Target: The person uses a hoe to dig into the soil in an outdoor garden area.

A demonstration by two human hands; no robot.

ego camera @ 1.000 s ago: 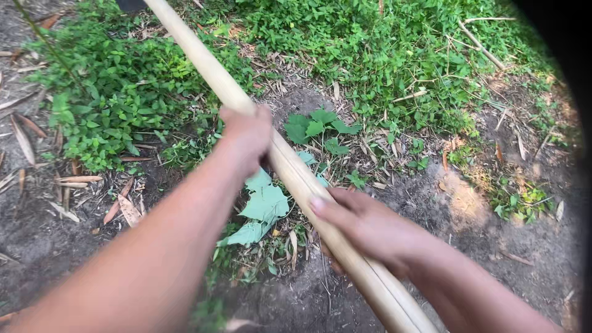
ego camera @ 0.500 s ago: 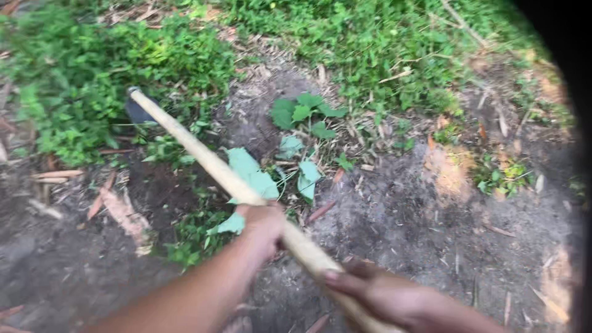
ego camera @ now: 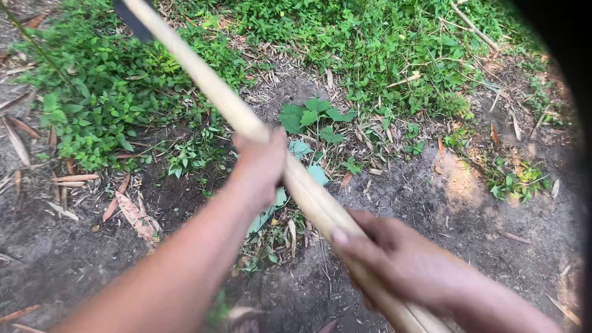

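Over bare soil and weeds (ego camera: 111,105), handle (ego camera: 234,117) slants from top left to bottom right. Left hand (ego camera: 262,166) wrapped mid-shaft, right hand (ego camera: 394,262) closed lower down. Dark blade (ego camera: 132,21) at top edge. Likely stiff, smooth, head-heavy; wide-spaced hold suits it.

Bare dark soil (ego camera: 431,203) below and right of the grip, littered with dry brown leaves (ego camera: 132,213) off to its left. Low green groundcover (ego camera: 370,43) spread well above the grip, a denser leafy clump (ego camera: 92,105) up and left. Broad-leaved weed (ego camera: 314,114) just right of the grip; thin dry stick (ego camera: 472,24) far upper right.
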